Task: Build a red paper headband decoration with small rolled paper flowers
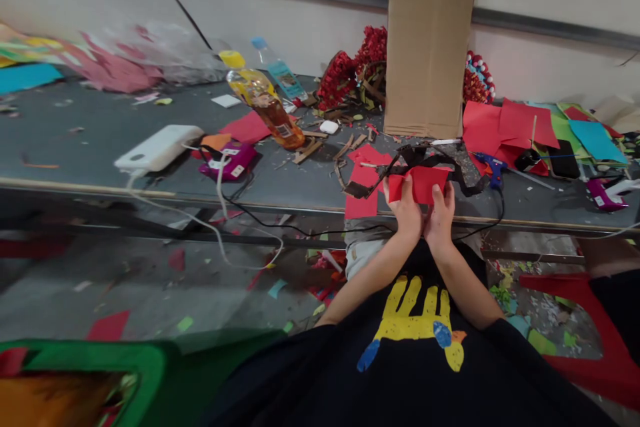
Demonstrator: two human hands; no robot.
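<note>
Between my hands, at the table's front edge, is a piece of red paper (423, 185). My left hand (406, 208) is closed on its left part, thumb pressed on the near face. At the right end, my right hand (441, 215) pinches the same paper with the thumb up. Just beyond it lies a tangle of dark straps (425, 157). More red paper (361, 205) is on the table left of my hands. A blue glue gun (494, 169) rests to the right, its black cord hanging over the edge.
A tall cardboard sheet (430, 40) leans on the wall. A tilted tea bottle (273, 110), a white power bank (159, 147) and a purple device (229, 160) stand left. Red sheets (500, 127) lie right. A green bin (165, 373) is lower left, a red stool (595, 360) lower right.
</note>
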